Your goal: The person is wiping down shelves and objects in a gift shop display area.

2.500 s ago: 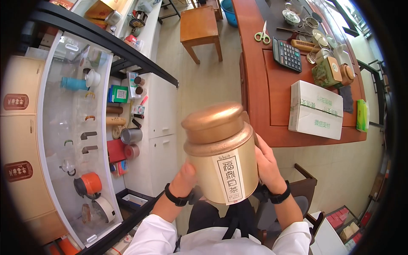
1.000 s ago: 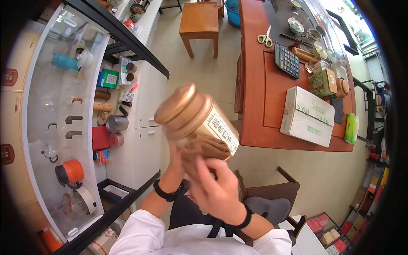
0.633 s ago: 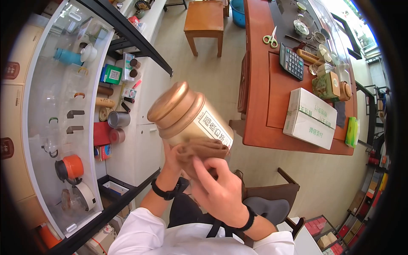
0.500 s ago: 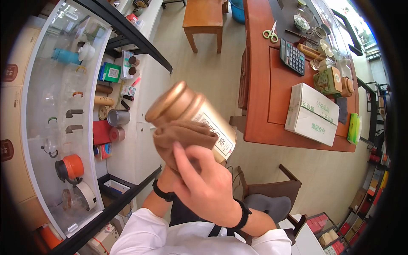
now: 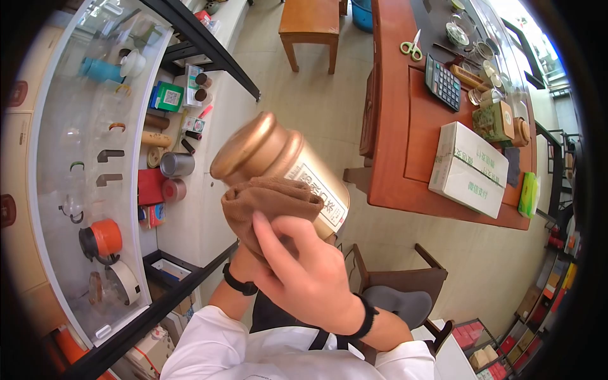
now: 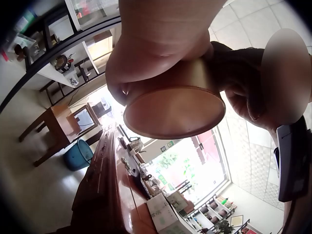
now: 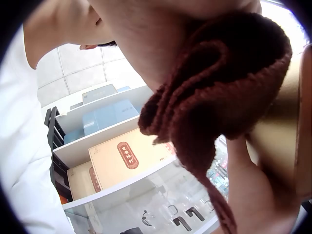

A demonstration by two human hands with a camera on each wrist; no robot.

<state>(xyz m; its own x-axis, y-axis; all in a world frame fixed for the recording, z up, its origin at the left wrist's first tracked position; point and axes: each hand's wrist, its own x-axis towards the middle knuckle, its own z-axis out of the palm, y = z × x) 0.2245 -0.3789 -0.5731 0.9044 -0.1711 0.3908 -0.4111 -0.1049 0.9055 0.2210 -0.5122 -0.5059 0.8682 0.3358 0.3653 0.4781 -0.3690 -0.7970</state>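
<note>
A red-brown table stands at your two o'clock, a white carton on it. Near centre, the gold canister tilts, its top toward ten o'clock, your left hand curled round it. Your right hand holds a bunched brown cloth against it; the label shows at the cloth's two o'clock.

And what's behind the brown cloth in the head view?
The gold canister: its lid, upper side and part of its label show past the brown cloth. The patch directly behind the cloth is covered, and the fingers of the left hand can't be seen in that view.
</note>
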